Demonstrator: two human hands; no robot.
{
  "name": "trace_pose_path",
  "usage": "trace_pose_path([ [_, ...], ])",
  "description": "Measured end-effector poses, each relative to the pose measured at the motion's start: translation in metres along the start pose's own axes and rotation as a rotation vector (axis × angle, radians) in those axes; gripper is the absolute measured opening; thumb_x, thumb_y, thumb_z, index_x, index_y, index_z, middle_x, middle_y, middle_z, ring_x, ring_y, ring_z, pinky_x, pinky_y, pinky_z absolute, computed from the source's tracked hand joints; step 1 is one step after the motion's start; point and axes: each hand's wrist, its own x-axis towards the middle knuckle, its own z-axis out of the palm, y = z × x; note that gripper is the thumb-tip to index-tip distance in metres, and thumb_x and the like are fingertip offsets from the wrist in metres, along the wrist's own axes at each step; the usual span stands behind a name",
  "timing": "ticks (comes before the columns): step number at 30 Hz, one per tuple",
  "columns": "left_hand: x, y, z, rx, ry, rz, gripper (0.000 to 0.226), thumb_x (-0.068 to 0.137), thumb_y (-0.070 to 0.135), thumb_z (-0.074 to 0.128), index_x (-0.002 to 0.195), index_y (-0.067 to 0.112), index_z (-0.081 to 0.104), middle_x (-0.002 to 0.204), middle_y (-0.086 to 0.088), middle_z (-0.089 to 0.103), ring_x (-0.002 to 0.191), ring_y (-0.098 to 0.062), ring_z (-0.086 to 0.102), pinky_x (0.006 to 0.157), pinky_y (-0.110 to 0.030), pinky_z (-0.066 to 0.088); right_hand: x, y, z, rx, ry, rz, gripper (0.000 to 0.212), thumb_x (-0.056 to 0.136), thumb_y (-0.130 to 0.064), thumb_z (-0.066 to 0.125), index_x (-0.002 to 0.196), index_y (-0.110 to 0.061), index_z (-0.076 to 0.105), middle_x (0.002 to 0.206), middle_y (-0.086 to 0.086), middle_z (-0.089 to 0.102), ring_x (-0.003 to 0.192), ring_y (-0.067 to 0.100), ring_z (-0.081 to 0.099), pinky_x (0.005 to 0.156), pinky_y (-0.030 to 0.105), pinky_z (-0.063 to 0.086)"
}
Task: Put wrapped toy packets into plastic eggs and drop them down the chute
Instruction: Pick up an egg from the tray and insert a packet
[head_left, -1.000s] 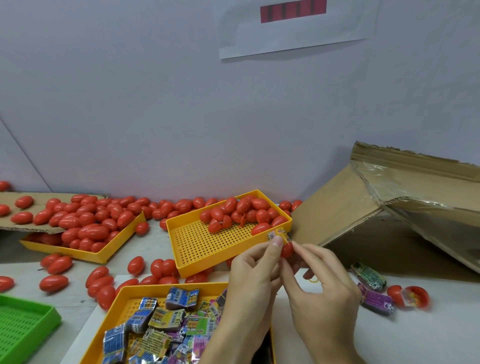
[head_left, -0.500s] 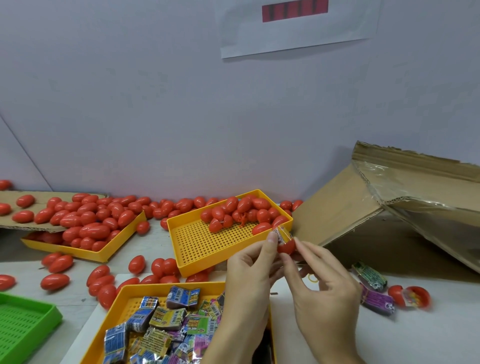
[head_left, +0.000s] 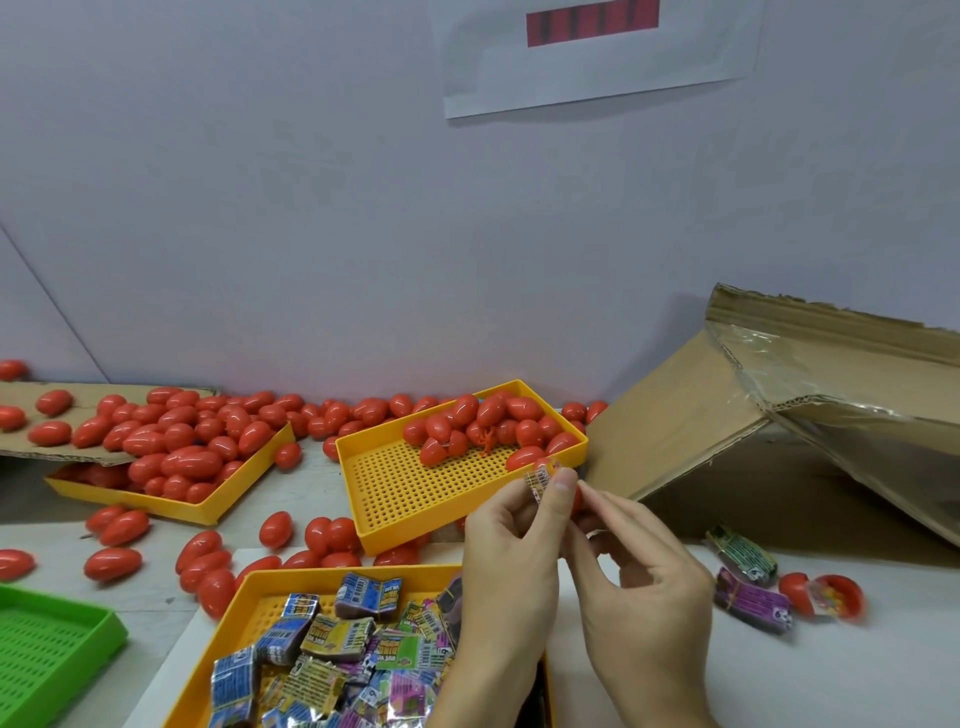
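Observation:
My left hand (head_left: 511, 545) pinches a small wrapped toy packet (head_left: 537, 479) at its fingertips. My right hand (head_left: 641, 577) holds a red plastic egg (head_left: 576, 500), mostly hidden between the two hands, right against the packet. Both hands hover above the near yellow tray (head_left: 270, 577), which holds several colourful wrapped packets. A second yellow tray (head_left: 415, 499) behind the hands carries several red eggs at its far end. The cardboard chute (head_left: 727, 415) slopes down at the right.
A third yellow tray (head_left: 156, 501) at the left is heaped with red eggs, and more lie loose on the table. A green tray (head_left: 47, 644) sits at the lower left. Two packet bundles (head_left: 748, 597) and an open egg (head_left: 826, 595) lie at the right.
Both hands have stayed close together in front of the middle tray. The left thumb has pushed the packet further against the egg.

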Motion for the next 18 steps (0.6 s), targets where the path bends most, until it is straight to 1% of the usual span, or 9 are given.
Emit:
trace_pose_path([
  [4, -0.0005, 0.0001, -0.0005, 0.048, -0.022, 0.008, 0.043, 0.083, 0.037, 0.068, 0.091, -0.005, 0.069, 0.086, -0.028, 0.069, 0.090, -0.045, 0.067, 0.079, -0.052, 0.060, -0.0017, -0.0001, 0.0017, -0.015, 0.063, -0.020, 0.047, 0.074, -0.025, 0.072, 0.113, -0.047, 0.060, 0.088, -0.025, 0.070, 0.074, 0.009, 0.067, 0.063, 0.021, 0.057],
  [6, -0.0006, -0.0006, -0.0004, 0.080, -0.031, 0.023, 0.047, 0.080, 0.039, 0.068, 0.091, -0.006, 0.068, 0.086, -0.028, 0.069, 0.089, -0.046, 0.066, 0.079, -0.054, 0.059, -0.0021, 0.0027, 0.0017, -0.044, 0.076, -0.047, 0.045, 0.074, -0.026, 0.073, 0.115, -0.043, 0.061, 0.087, -0.026, 0.070, 0.073, 0.008, 0.067, 0.064, 0.022, 0.057],
  [8, -0.0006, -0.0017, -0.0001, 0.103, -0.039, 0.033, 0.046, 0.078, 0.041, 0.068, 0.091, -0.003, 0.070, 0.084, -0.023, 0.072, 0.087, -0.040, 0.070, 0.077, -0.050, 0.061, -0.0013, 0.0058, 0.0000, -0.114, 0.065, -0.105, 0.036, 0.079, -0.024, 0.075, 0.114, -0.028, 0.068, 0.086, -0.015, 0.071, 0.073, 0.007, 0.066, 0.063, 0.024, 0.057],
  [9, -0.0006, -0.0020, 0.0002, 0.105, -0.044, 0.031, 0.045, 0.078, 0.041, 0.068, 0.090, -0.002, 0.071, 0.083, -0.019, 0.073, 0.085, -0.036, 0.072, 0.077, -0.047, 0.062, -0.0005, 0.0063, -0.0005, -0.146, 0.063, -0.131, 0.031, 0.082, -0.025, 0.075, 0.112, -0.021, 0.070, 0.083, -0.010, 0.071, 0.072, 0.007, 0.065, 0.063, 0.022, 0.056],
  [10, -0.0006, -0.0023, 0.0002, 0.104, -0.044, 0.027, 0.044, 0.078, 0.041, 0.068, 0.090, -0.002, 0.071, 0.083, -0.018, 0.073, 0.084, -0.034, 0.073, 0.076, -0.044, 0.063, 0.0002, 0.0063, -0.0010, -0.165, 0.064, -0.146, 0.029, 0.083, -0.028, 0.073, 0.111, -0.019, 0.071, 0.082, -0.009, 0.070, 0.071, 0.006, 0.064, 0.064, 0.019, 0.055],
  [12, -0.0009, -0.0025, -0.0007, 0.101, -0.035, 0.024, 0.045, 0.080, 0.039, 0.068, 0.090, -0.004, 0.069, 0.083, -0.022, 0.072, 0.084, -0.036, 0.072, 0.075, -0.043, 0.063, 0.0012, 0.0052, -0.0011, -0.156, 0.066, -0.142, 0.028, 0.084, -0.032, 0.070, 0.111, -0.023, 0.069, 0.081, -0.013, 0.069, 0.071, 0.005, 0.064, 0.063, 0.015, 0.054],
  [15, -0.0007, -0.0009, -0.0015, 0.080, -0.014, 0.021, 0.042, 0.086, 0.035, 0.068, 0.088, -0.006, 0.067, 0.083, -0.027, 0.068, 0.082, -0.040, 0.070, 0.071, -0.042, 0.063, -0.0003, 0.0034, 0.0007, -0.114, 0.067, -0.099, 0.033, 0.079, -0.025, 0.075, 0.110, -0.030, 0.067, 0.084, -0.018, 0.070, 0.071, 0.005, 0.067, 0.063, 0.021, 0.057],
  [17, -0.0004, 0.0008, -0.0007, 0.064, 0.001, 0.014, 0.046, 0.084, 0.040, 0.066, 0.086, -0.006, 0.067, 0.080, -0.027, 0.065, 0.075, -0.034, 0.069, 0.064, -0.033, 0.061, -0.0027, 0.0016, 0.0027, -0.052, 0.068, -0.035, 0.038, 0.074, -0.028, 0.074, 0.110, -0.039, 0.066, 0.084, -0.023, 0.071, 0.071, 0.006, 0.068, 0.062, 0.020, 0.057],
  [18, -0.0007, 0.0016, 0.0003, 0.053, 0.003, 0.008, 0.048, 0.084, 0.042, 0.064, 0.086, -0.005, 0.067, 0.080, -0.027, 0.065, 0.073, -0.032, 0.068, 0.062, -0.033, 0.060, -0.0041, 0.0008, 0.0041, 0.000, 0.068, 0.010, 0.038, 0.072, -0.031, 0.073, 0.107, -0.044, 0.065, 0.081, -0.022, 0.072, 0.070, 0.006, 0.068, 0.062, 0.017, 0.057],
])
